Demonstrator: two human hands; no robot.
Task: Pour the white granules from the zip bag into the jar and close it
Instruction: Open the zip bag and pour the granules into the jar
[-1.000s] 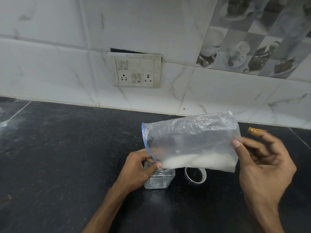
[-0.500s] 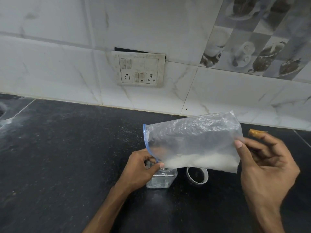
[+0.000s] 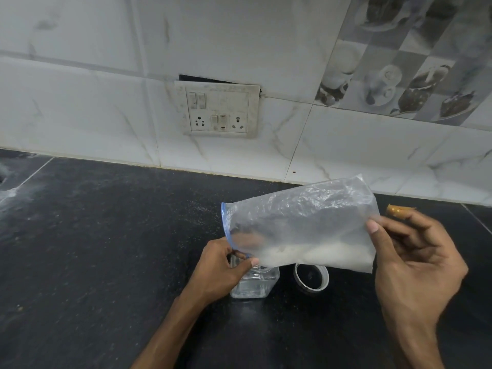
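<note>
The zip bag (image 3: pixel 300 225) lies sideways, left hand (image 3: pixel 221 270) pinching its mouth just above the jar (image 3: pixel 255 286), right hand (image 3: pixel 415 262) pinching the closed far end.

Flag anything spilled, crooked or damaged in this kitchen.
The grimy white switch plate leaves a dark gap uncovered in the tile above it. Fine white specks dot the black stone counter beside the clear zip bag.
</note>
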